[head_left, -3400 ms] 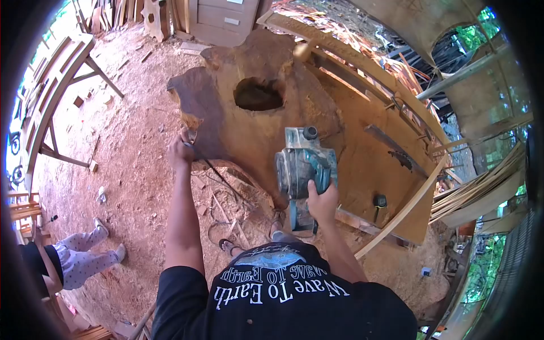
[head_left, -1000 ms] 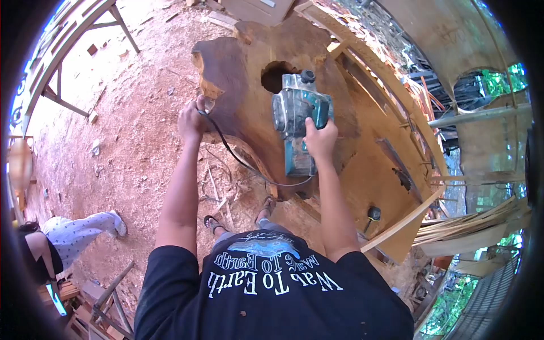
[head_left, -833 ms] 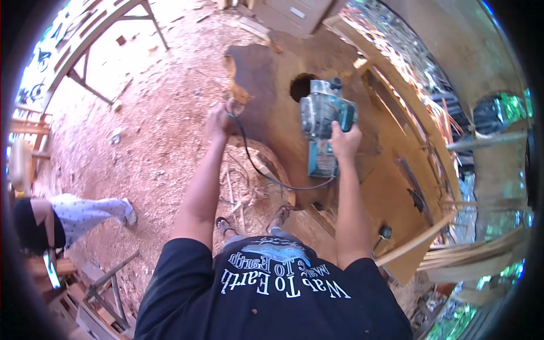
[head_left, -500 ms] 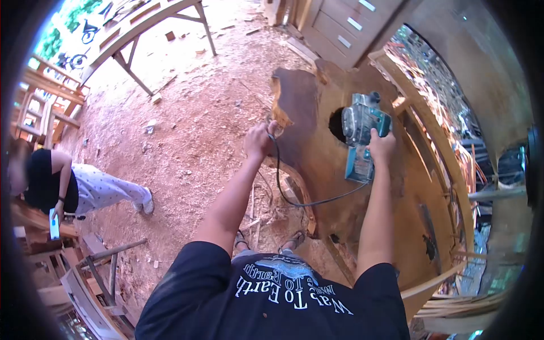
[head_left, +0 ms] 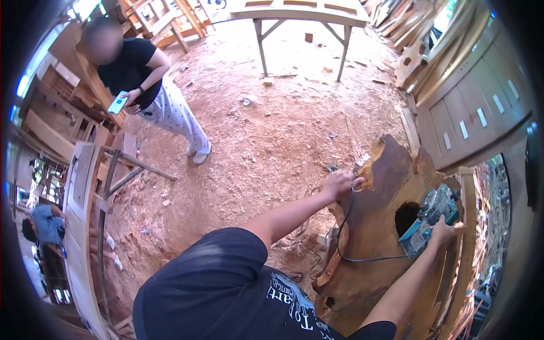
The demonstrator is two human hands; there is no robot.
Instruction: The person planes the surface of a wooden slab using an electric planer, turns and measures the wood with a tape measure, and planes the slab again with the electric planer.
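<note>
My right hand (head_left: 442, 232) is closed around the handle of a teal and grey belt sander (head_left: 435, 205). The sander rests on a broad brown wooden slab (head_left: 371, 241) with a wavy natural edge, right beside a dark hole (head_left: 406, 217) in the wood. Near the slab's far left edge, my left hand (head_left: 341, 185) is closed on the black power cord (head_left: 371, 260). From there the cord loops down over the slab to the rear of the sander.
A person in a black shirt (head_left: 133, 68) stands at upper left with a phone (head_left: 118, 102). Another person (head_left: 48, 224) is at far left, behind a long board (head_left: 79, 192). A wooden table (head_left: 300, 12) stands at the back; a drawer-like panel (head_left: 481, 102) is at right. Shavings cover the ground.
My view has swung left, so the slab, sander and both hands appear lower and further right. A second person now shows at far left. Both hands keep their holds.
</note>
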